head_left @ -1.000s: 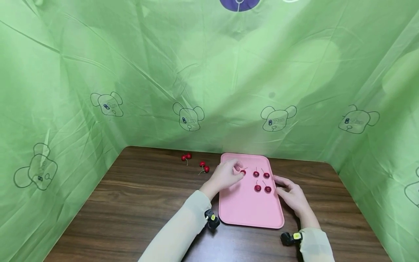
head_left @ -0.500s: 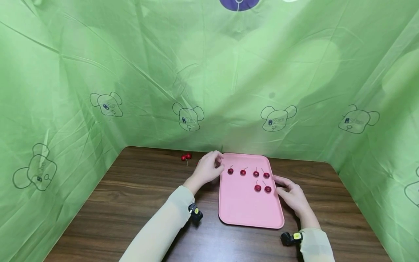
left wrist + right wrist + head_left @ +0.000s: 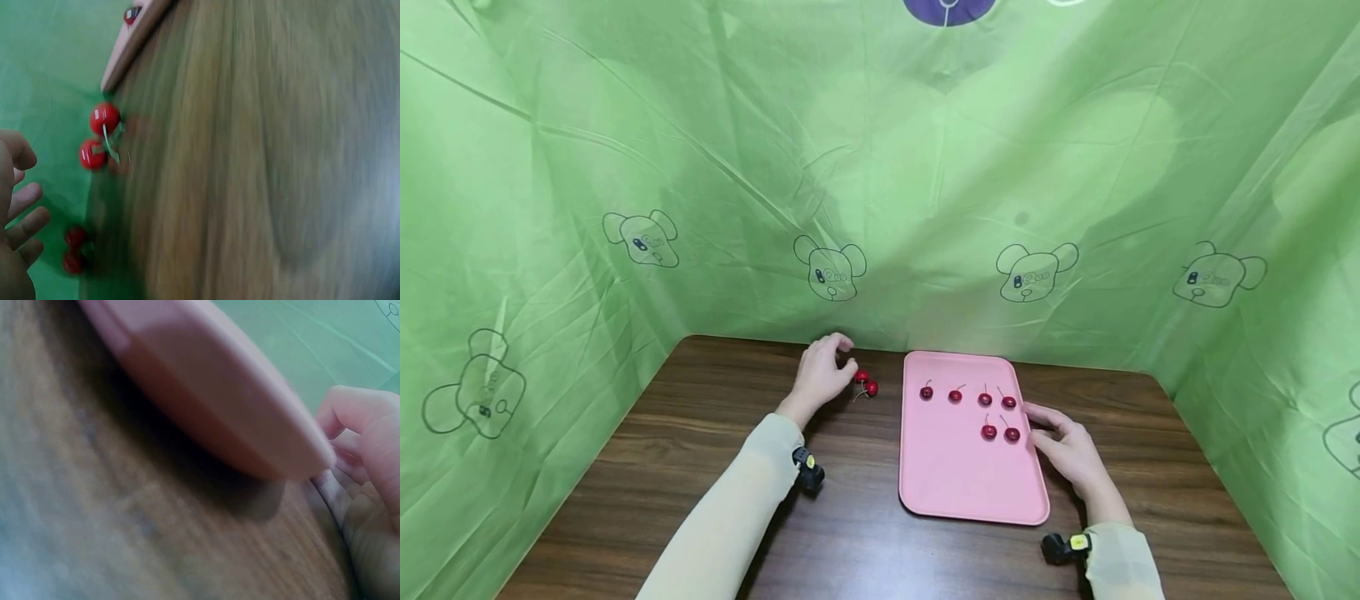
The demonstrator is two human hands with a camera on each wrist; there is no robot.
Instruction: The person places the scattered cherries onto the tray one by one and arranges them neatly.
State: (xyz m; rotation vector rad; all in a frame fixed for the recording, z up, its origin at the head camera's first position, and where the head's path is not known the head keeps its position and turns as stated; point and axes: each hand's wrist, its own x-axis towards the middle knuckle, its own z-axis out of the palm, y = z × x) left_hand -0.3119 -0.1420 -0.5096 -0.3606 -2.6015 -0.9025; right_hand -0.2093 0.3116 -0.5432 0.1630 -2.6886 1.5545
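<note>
My left hand (image 3: 822, 372) hovers over the back of the table, left of the tray, with relaxed fingers and nothing in them. Right beside its thumb lies a joined pair of red cherries (image 3: 872, 388) with green stems. A second cherry pair (image 3: 74, 261) shows below the fingers in the left wrist view; in the head view the hand covers it. On the pink tray (image 3: 955, 483) sit several dark red cherries (image 3: 988, 432), stems pointing away, in a back row with two more below its right end. My right hand (image 3: 1072, 454) touches the tray's right edge with thumb and fingers.
The dark wooden table (image 3: 700, 450) extends on both sides of the tray. A green cloth (image 3: 925, 208) printed with bear faces hangs close behind the table's back edge and along both sides. A small black camera sits on each wrist.
My left hand has moved from over the tray leftward, past its left edge, to the loose cherries. Its withdrawal uncovered the back row's left cherry. My right hand stays at the tray edge.
</note>
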